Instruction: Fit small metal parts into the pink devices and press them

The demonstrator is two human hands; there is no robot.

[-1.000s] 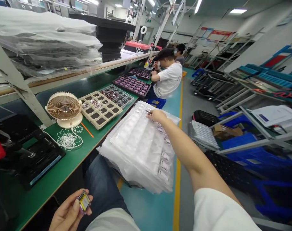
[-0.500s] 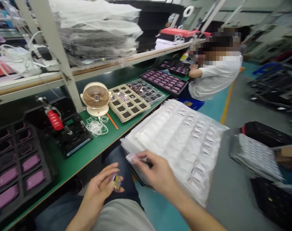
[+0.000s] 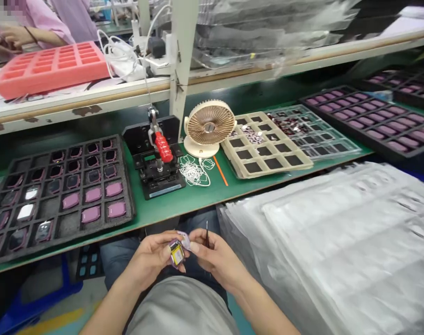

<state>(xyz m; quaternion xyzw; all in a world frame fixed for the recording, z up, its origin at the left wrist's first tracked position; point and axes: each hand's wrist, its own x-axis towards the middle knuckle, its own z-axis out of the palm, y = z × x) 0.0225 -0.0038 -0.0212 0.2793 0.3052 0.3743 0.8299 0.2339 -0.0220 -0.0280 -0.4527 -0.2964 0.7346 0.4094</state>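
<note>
My left hand is closed round a small purple case with a yellow part inside, held over my lap below the green bench edge. My right hand pinches dark tweezers and a small pale piece right beside the case. Both hands nearly touch. A stack of clear plastic trays lies just right of my right hand.
On the bench stand a black tray of purple cases, a black jig with a red-handled clamp, a small beige fan, a beige compartment tray and further trays. A person in pink works behind a red tray.
My right hand has come back from the clear tray stack to meet the left hand at my lap. The view has swung left, away from the seated co-worker.
</note>
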